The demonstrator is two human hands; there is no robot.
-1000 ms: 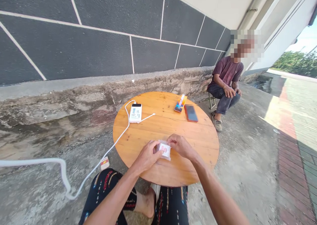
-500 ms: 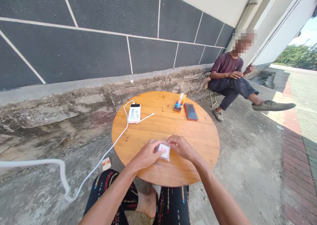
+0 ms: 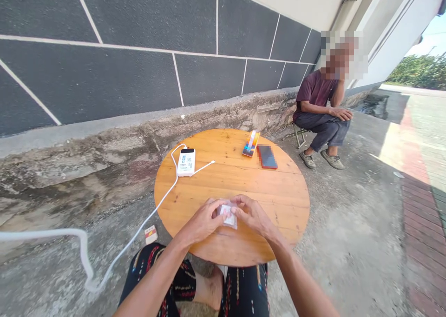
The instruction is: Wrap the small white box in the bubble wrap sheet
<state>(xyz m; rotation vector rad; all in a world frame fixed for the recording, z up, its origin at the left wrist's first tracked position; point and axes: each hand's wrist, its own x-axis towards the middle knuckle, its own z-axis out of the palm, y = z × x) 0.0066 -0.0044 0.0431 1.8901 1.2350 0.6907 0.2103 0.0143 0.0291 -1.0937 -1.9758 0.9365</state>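
Observation:
Over the near part of a round wooden table (image 3: 272, 196), both my hands pinch a small white packet (image 3: 228, 216) with a red mark, wrapped in clear plastic. My left hand (image 3: 200, 221) grips its left side with curled fingers. My right hand (image 3: 252, 214) closes on its right side and top, covering part of it. The packet sits just above the tabletop.
A white power bank (image 3: 186, 161) with a white cable (image 3: 149, 217) lies at the table's far left. A colourful box (image 3: 251, 143) and a phone (image 3: 267, 156) lie at the far right. A person (image 3: 322, 108) sits on a stool beyond. A small card (image 3: 151, 234) lies on the concrete floor.
My hands have drawn closer together over the packet, hiding more of it. The seated person stretched a leg out, then pulled it back and raised a hand to the head.

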